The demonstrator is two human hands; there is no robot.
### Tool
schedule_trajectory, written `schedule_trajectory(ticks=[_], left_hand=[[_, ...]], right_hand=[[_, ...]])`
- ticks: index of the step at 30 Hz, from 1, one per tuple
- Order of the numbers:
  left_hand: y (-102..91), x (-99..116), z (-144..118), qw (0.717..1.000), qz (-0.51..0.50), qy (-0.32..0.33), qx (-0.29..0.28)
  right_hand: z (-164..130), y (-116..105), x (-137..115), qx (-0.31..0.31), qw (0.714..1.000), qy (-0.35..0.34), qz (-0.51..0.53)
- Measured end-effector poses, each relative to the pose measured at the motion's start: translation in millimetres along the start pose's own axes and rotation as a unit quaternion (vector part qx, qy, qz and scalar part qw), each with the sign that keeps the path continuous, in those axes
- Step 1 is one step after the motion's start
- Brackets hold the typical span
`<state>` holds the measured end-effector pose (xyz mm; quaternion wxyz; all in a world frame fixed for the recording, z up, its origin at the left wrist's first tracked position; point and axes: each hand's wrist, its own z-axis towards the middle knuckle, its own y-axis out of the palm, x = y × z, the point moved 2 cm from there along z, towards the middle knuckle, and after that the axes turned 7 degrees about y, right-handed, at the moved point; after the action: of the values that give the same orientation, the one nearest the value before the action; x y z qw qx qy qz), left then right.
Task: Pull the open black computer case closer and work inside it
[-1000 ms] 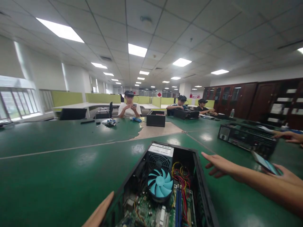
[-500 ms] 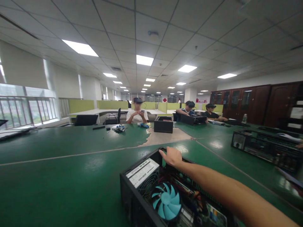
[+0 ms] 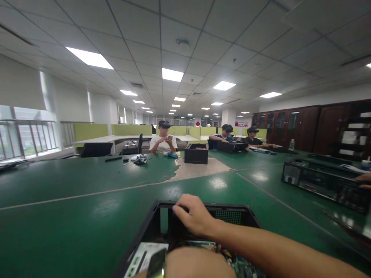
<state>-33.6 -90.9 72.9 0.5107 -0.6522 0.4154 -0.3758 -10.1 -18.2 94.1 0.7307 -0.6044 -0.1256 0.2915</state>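
An open black computer case (image 3: 145, 226) lies on the green table right in front of me, tilted or turned so its far wall faces across the table. Over the far rim my right hand (image 3: 193, 214) is curled, thumb inside the wall, fingers gripping the edge. My left hand (image 3: 199, 264) is low over the case interior at the bottom edge; its fingers are out of sight. A dark watch-like band (image 3: 157, 262) shows at that wrist. Beside it is the white-labelled power supply (image 3: 145, 255), partly covered. Circuit boards (image 3: 237, 264) show beneath my right forearm.
A second computer case (image 3: 321, 185) stands at the right, with another person's hand (image 3: 363, 181) at its end. Across the table are a black box (image 3: 196, 154), a further case (image 3: 232, 146), several seated people, and cables and gloves-like cloth (image 3: 139, 159).
The case has turned, so its far wall now runs across my view. My left hand has come in over it, and the blue fan no longer shows. My right hand stays on the rim.
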Motion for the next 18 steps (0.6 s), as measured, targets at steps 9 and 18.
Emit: schedule_trajectory(ticks=[9,18], left_hand=[[-13.1,-25.8,8.4,0.94,-0.093,-0.133,-0.301],[4.1,-58.6,9.3,0.965,-0.16,-0.063,-0.2]], right_hand=[[-43.7,32.5,64.1,-0.426,0.887,0.101,-0.148],[-33.6,41.1,71.5,-0.474,0.853,0.117,-0.185]])
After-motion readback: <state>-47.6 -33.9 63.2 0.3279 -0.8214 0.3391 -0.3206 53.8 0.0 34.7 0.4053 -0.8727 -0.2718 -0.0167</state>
